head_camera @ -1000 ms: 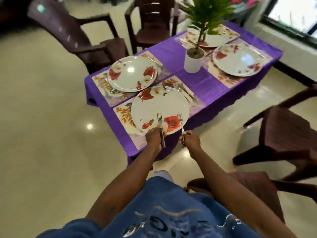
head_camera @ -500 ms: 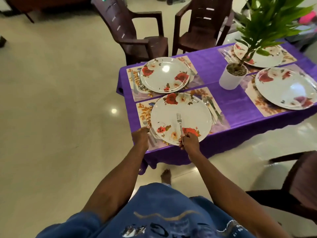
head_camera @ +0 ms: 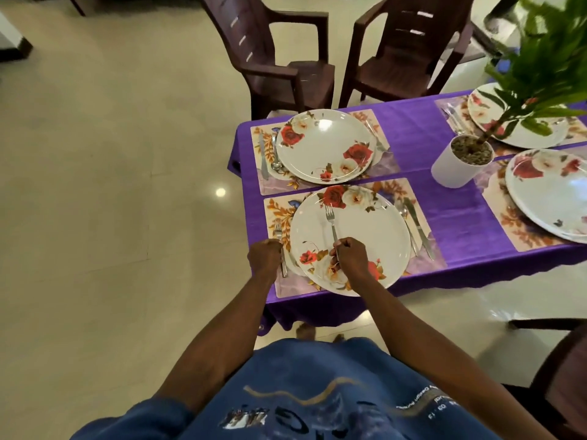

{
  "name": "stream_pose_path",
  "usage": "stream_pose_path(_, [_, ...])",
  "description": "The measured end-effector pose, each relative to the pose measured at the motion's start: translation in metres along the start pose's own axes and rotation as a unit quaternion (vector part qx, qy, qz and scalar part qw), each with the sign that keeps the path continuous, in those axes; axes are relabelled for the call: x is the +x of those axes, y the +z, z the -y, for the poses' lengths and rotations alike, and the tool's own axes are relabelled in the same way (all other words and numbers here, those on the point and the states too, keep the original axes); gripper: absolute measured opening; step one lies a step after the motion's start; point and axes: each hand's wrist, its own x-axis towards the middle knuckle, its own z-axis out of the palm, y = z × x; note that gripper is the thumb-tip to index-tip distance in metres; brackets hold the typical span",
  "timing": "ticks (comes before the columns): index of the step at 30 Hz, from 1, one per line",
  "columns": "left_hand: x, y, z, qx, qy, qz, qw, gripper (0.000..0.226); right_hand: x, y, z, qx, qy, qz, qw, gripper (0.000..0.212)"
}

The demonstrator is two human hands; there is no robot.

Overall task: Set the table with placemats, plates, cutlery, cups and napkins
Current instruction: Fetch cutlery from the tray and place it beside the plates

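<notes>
- Table with purple cloth; four placemats on it, each with a floral plate.
- Two brown chairs stand at the far edge.
- Potted plant in a white pot sits mid-table, between the place settings.
- Near placemat lies at the near-left corner; near plate is centred on it.
- Far-left plate on its mat has cutlery on both sides.
- Knife and spoon lie on the near mat, just right of the near plate.
- Left hand curls round the left fork, which lies on the mat at the plate's left rim, tines pointing to the far edge.
- Right hand pinches the right fork by the handle over the near plate, tines pointing away.
</notes>
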Motion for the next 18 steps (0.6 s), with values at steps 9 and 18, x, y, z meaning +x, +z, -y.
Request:
stream_pose_path(9, [-0.006,0.008,0.007,0.020,0.053,-0.041,0.998,0.008,0.016,-0.006,0.006,-0.043,-0.024,0.031,0.998,0.018])
stream_pose_path(18, [-0.017,0.009,0.009,0.021,0.086,-0.086,0.992,0.019,0.022,-0.012,0.005,-0.057,-0.036,0.054,0.996,0.018])
